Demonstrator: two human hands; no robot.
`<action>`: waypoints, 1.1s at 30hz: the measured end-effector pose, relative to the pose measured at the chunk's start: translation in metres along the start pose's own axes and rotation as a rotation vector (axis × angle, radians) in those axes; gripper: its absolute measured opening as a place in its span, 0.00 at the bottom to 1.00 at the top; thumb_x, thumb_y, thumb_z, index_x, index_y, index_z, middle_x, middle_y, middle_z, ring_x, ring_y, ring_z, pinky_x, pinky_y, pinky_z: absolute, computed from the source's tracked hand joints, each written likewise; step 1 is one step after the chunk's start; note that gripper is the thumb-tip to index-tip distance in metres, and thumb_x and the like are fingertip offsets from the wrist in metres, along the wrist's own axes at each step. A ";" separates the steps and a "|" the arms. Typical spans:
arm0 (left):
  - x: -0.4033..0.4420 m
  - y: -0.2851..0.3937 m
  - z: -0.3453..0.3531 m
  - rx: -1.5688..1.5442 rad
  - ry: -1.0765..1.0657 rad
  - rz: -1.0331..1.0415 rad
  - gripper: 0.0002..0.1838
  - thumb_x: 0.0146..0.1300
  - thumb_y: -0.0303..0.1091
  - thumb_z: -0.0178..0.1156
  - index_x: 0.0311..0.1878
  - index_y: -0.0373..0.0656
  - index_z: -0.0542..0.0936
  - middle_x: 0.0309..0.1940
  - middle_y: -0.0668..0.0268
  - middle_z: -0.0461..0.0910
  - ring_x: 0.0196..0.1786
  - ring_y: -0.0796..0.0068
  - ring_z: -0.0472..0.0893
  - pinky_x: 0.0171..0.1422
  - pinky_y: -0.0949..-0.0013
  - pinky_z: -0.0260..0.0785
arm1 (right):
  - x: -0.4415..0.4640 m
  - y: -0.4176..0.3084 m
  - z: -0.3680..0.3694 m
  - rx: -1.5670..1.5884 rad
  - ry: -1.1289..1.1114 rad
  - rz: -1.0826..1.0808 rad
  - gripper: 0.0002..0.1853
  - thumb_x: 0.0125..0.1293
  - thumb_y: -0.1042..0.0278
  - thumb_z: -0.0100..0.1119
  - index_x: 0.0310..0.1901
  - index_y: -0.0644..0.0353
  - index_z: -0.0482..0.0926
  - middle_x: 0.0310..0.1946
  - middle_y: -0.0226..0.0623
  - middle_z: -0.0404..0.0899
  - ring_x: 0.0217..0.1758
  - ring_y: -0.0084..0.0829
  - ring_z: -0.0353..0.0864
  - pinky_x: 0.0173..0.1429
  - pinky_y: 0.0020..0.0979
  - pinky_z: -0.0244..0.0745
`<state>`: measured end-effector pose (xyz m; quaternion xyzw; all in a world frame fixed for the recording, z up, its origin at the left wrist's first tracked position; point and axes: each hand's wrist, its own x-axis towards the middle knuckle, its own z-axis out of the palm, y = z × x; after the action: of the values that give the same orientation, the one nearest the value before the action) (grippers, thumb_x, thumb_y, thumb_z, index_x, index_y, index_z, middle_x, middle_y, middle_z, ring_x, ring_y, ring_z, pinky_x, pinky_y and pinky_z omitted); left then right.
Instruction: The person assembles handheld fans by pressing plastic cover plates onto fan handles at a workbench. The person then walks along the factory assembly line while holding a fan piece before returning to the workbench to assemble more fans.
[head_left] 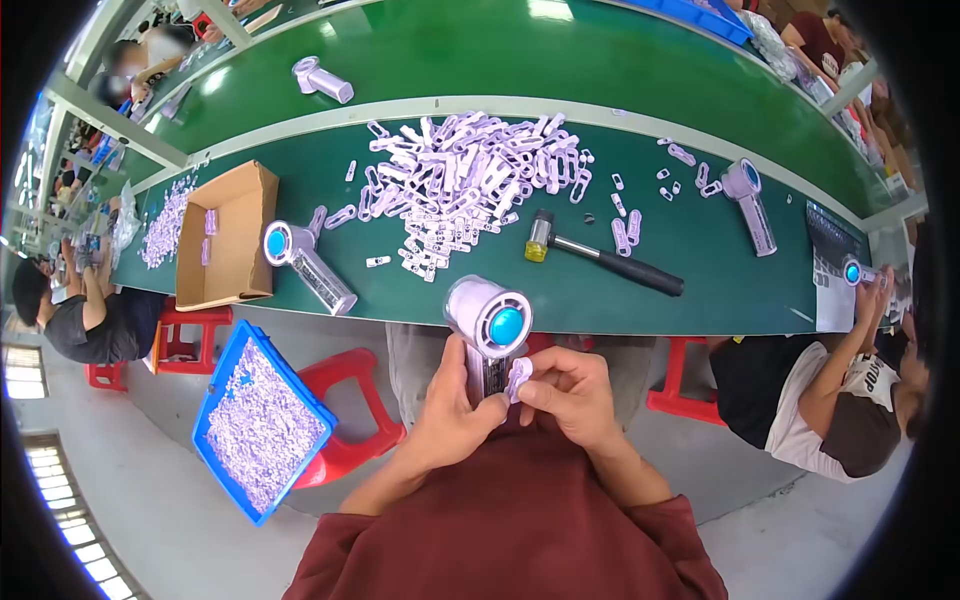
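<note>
A lavender handheld fan (pixel 478 305) with a blue centre stands head-up in front of my body. My left hand (pixel 447 408) is wrapped round its handle, the thumb lying across the front. My right hand (pixel 577 393) pinches a small lavender plastic frame (pixel 518 379) close against the right side of the handle; whether the two touch, I cannot tell. Beyond them, a large heap of similar lavender frames (pixel 480 165) covers the middle of the green table (pixel 420 305). The lower end of the fan's handle is hidden by my hands.
A hammer (pixel 605 262) lies right of the heap. More fans rest at left (pixel 312 270), right (pixel 752 208) and on the upper shelf (pixel 322 80). A cardboard box (pixel 228 240) sits at left. Below is a blue tray (pixel 318 405) of small parts. Co-workers sit at both sides.
</note>
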<state>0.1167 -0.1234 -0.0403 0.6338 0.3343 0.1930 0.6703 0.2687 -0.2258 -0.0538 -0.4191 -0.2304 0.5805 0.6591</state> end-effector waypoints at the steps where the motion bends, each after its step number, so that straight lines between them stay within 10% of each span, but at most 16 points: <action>1: 0.000 0.002 0.001 0.027 -0.002 0.016 0.30 0.56 0.25 0.60 0.63 0.35 0.63 0.49 0.52 0.77 0.51 0.60 0.79 0.58 0.58 0.70 | 0.000 -0.002 0.001 -0.017 0.012 -0.004 0.10 0.67 0.76 0.65 0.47 0.72 0.81 0.39 0.42 0.85 0.35 0.24 0.85 0.33 0.24 0.82; 7: -0.001 0.027 0.000 0.248 -0.048 -0.069 0.34 0.55 0.23 0.59 0.67 0.34 0.61 0.55 0.53 0.71 0.59 0.64 0.74 0.63 0.63 0.66 | 0.000 -0.005 0.000 -0.154 0.032 -0.070 0.10 0.67 0.75 0.65 0.46 0.73 0.81 0.38 0.41 0.85 0.37 0.24 0.86 0.32 0.24 0.82; 10: -0.002 0.029 0.001 0.354 -0.019 0.111 0.30 0.57 0.25 0.58 0.62 0.33 0.60 0.45 0.43 0.77 0.48 0.43 0.80 0.54 0.52 0.71 | -0.003 -0.008 0.004 -0.215 0.033 -0.101 0.09 0.67 0.75 0.66 0.44 0.73 0.81 0.36 0.41 0.85 0.34 0.24 0.86 0.32 0.23 0.83; 13: -0.010 0.030 0.000 0.336 -0.026 0.062 0.35 0.55 0.24 0.60 0.66 0.32 0.60 0.53 0.49 0.74 0.55 0.58 0.77 0.61 0.60 0.68 | -0.004 -0.001 0.005 -0.255 0.056 -0.136 0.09 0.67 0.75 0.66 0.42 0.73 0.81 0.34 0.41 0.86 0.31 0.23 0.86 0.31 0.23 0.82; 19: -0.010 0.023 0.001 0.342 0.029 0.123 0.42 0.56 0.26 0.62 0.72 0.30 0.53 0.55 0.41 0.74 0.56 0.47 0.80 0.61 0.53 0.72 | -0.002 0.005 0.009 -0.192 0.074 -0.093 0.09 0.67 0.74 0.65 0.41 0.74 0.80 0.32 0.41 0.86 0.30 0.23 0.86 0.31 0.23 0.81; 33: -0.006 0.009 0.010 0.283 0.131 0.199 0.37 0.48 0.21 0.61 0.65 0.33 0.61 0.49 0.54 0.77 0.51 0.68 0.79 0.57 0.65 0.73 | 0.003 0.003 0.010 -0.306 0.132 -0.106 0.06 0.62 0.77 0.64 0.36 0.71 0.77 0.25 0.37 0.85 0.27 0.20 0.85 0.30 0.23 0.79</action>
<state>0.1209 -0.1339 -0.0306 0.7376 0.3370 0.2503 0.5289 0.2596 -0.2200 -0.0516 -0.5392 -0.2940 0.4743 0.6307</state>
